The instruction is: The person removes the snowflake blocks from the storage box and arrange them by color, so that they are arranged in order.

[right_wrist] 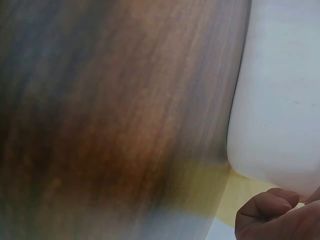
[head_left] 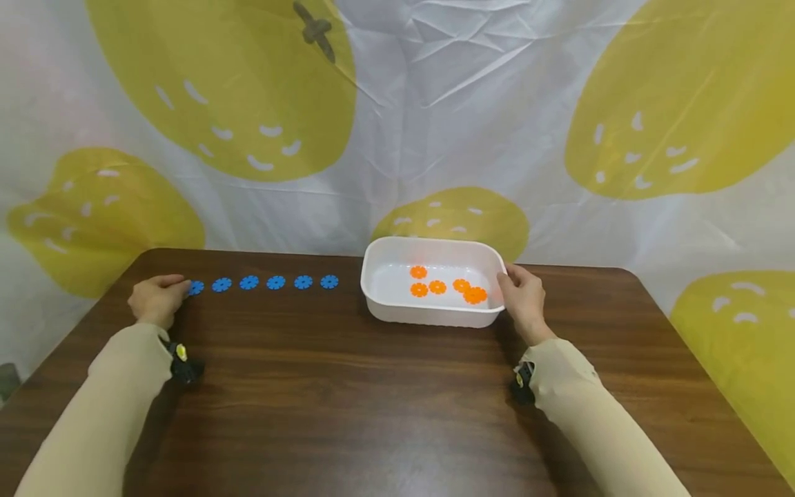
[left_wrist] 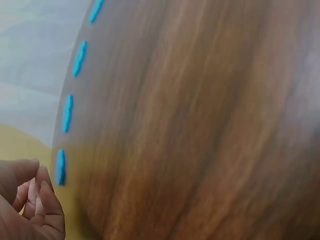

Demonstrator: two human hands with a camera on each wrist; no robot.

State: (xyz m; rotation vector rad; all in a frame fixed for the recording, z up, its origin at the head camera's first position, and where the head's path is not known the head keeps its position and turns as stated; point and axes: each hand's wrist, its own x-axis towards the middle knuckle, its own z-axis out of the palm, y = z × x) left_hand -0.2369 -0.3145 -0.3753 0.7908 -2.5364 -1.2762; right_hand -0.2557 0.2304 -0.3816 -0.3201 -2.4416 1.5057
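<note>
My left hand (head_left: 156, 301) is at the left end of a row of several blue notched discs (head_left: 249, 282), right beside the leftmost disc (head_left: 195, 288). In the left wrist view, its thumb and fingers (left_wrist: 46, 200) curl together with tips meeting. A narrow gap shows between these tips and the nearest blue disc (left_wrist: 60, 167). My right hand (head_left: 524, 301) grips the right end of a white plastic basin (head_left: 428, 316), thumb at the rim. Orange discs (head_left: 437, 287) of the same shape lie inside it. The right wrist view shows curled fingers (right_wrist: 265, 205) against the basin's outer wall (right_wrist: 280, 100).
A brown wood-grain table (head_left: 335, 393) carries everything, its far edge just behind the blue row and the basin. Behind it hangs a white cloth (head_left: 435, 138) printed with large yellow fruit. Each wrist wears a black strap below a beige sleeve (head_left: 105, 393).
</note>
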